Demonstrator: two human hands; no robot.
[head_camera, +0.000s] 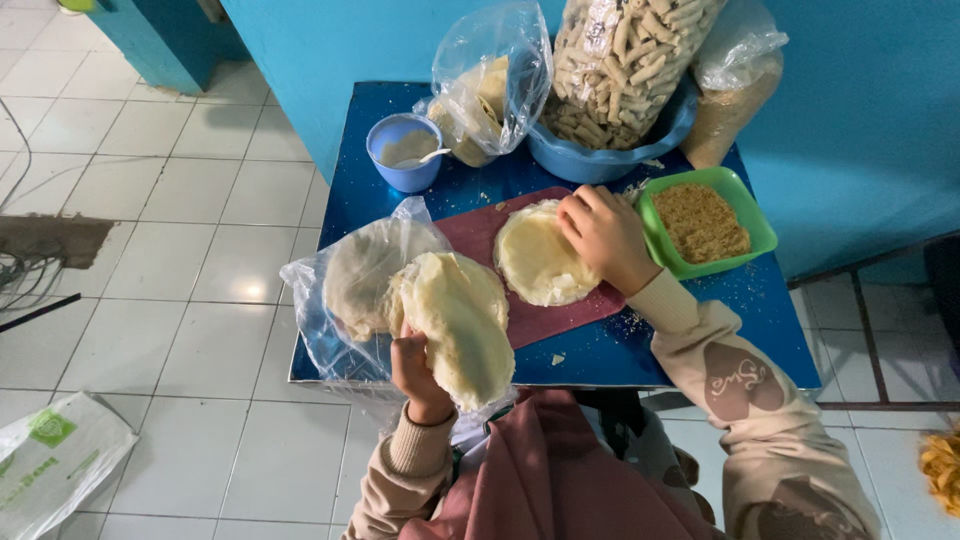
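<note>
Seen from the head camera, looking down on a small blue bench (700, 345) against a turquoise wall.

Left hand (418, 372) closed around the lower edge of a pale dough sheet (462, 322), held up just off the near edge of the bench. Oval in outline, long axis slanted from upper left near the hand to lower right, lower end drooping toward the lap, broad face turned up to the camera. Just behind it, a clear plastic bag (345, 290) holding more pale sheets, lying on the left part of the bench.

Right hand (606, 235) resting flat, fingers slightly curled, on the far right rim of a second round sheet (538, 258); gripping or merely pressing, hard to tell from this angle. Sheet spread flat on a dark red cutting board (560, 315) in the middle of the bench, nearly circular, no clear long axis.

Hands well apart, each on its own sheet.

Right of the board, a green square tub of brown crumbs (703, 222), just beside the right hand. Farther back: a small blue cup with a white spoon (405, 150), a bag of folded pale sheets (488, 95), a blue bowl (610, 155) carrying a large bag of tube-shaped pieces.

Scattered crumbs on the blue surface near the tub.
</note>
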